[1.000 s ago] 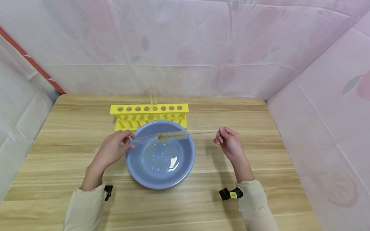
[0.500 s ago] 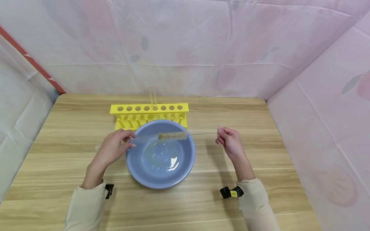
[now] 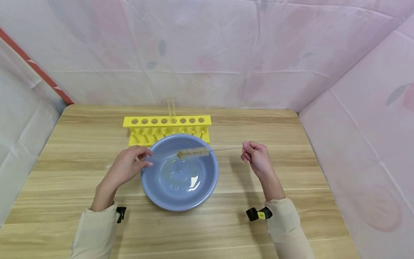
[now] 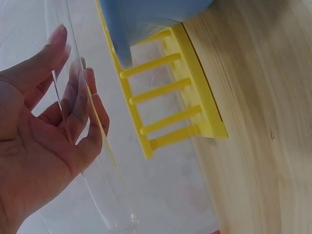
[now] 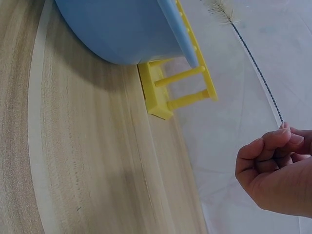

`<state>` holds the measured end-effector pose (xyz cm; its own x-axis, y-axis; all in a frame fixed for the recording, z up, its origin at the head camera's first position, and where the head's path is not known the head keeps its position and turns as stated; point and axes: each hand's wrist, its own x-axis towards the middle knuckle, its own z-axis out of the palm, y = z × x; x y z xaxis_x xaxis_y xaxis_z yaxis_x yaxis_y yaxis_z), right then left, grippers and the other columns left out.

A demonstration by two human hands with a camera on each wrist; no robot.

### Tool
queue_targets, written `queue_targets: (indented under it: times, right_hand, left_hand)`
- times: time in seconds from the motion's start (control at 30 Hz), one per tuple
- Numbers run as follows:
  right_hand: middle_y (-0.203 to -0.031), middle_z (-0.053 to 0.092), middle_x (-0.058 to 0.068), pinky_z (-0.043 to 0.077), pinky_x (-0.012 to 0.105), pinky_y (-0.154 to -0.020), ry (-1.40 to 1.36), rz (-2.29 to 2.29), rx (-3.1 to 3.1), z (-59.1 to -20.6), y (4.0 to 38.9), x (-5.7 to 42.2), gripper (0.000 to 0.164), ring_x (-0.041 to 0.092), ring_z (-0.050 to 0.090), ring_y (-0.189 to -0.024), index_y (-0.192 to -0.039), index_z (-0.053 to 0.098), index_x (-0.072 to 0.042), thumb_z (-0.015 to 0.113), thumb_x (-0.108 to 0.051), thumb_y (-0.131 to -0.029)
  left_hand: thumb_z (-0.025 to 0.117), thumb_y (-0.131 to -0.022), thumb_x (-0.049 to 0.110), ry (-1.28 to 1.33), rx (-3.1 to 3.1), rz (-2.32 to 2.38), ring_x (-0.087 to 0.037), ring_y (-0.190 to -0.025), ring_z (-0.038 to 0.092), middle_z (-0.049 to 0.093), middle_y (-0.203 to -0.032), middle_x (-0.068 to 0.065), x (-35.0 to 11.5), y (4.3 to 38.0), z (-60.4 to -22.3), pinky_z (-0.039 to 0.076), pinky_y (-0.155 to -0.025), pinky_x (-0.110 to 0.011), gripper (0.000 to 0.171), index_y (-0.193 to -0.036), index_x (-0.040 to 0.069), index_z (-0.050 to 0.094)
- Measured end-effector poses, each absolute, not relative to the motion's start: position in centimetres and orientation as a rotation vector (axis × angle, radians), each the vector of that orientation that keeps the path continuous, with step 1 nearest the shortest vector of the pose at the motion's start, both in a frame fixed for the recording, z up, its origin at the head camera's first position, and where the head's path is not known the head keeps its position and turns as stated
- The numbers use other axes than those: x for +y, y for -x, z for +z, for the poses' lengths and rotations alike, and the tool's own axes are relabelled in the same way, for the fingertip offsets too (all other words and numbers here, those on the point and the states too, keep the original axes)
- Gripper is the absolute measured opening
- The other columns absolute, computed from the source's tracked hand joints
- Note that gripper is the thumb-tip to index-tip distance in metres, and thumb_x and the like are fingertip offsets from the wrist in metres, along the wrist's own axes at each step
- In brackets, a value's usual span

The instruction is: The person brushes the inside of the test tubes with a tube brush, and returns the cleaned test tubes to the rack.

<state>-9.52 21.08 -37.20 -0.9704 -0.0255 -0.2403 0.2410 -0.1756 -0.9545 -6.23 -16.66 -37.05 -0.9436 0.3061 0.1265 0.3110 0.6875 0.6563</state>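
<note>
Above the left rim of a blue basin [image 3: 179,199], my left hand [image 3: 126,167] holds a clear glass test tube [image 3: 164,154] between thumb and fingers. The tube [image 4: 109,195] lies across the fingers in the left wrist view, its rounded end pointing away from the basin. To the right of the basin, my right hand [image 3: 258,160] pinches the thin twisted-wire handle of a test tube brush [image 3: 194,152]. The brush's tan bristles hang over the basin, their left end at the tube's mouth. Whether the tip is inside the tube I cannot tell. The basin holds water.
Behind the basin stands a yellow test tube rack [image 3: 166,121], partly hidden by the basin's rim. Another clear test tube [image 3: 171,109] stands upright in it. The wooden table [image 3: 226,230] is bordered by patterned cloth walls [image 3: 207,54] at the back and sides.
Both hands and the brush stay almost in place. The tube, blurred half a second ago, looks a little sharper now.
</note>
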Motion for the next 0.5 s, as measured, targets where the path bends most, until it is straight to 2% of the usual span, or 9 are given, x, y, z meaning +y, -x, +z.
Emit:
queue_targets:
  times: [0.5]
  right_hand:
    - [-0.051,0.039,0.002,0.038,0.022,-0.048,-0.248,-2.257,1.894,-37.22,9.98,21.52,0.036,0.011,0.037,-0.044,-0.059,0.050,-0.003,0.045,-0.004,-0.095]
  left_hand:
    - [0.076,-0.071,0.003,0.564,-2.817,-1.155,-0.020,-0.074,0.052,0.059,-0.079,-0.007,-16.39,6.70,-36.76,0.045,-0.066,-0.036,0.022,-0.090,0.002,0.066]
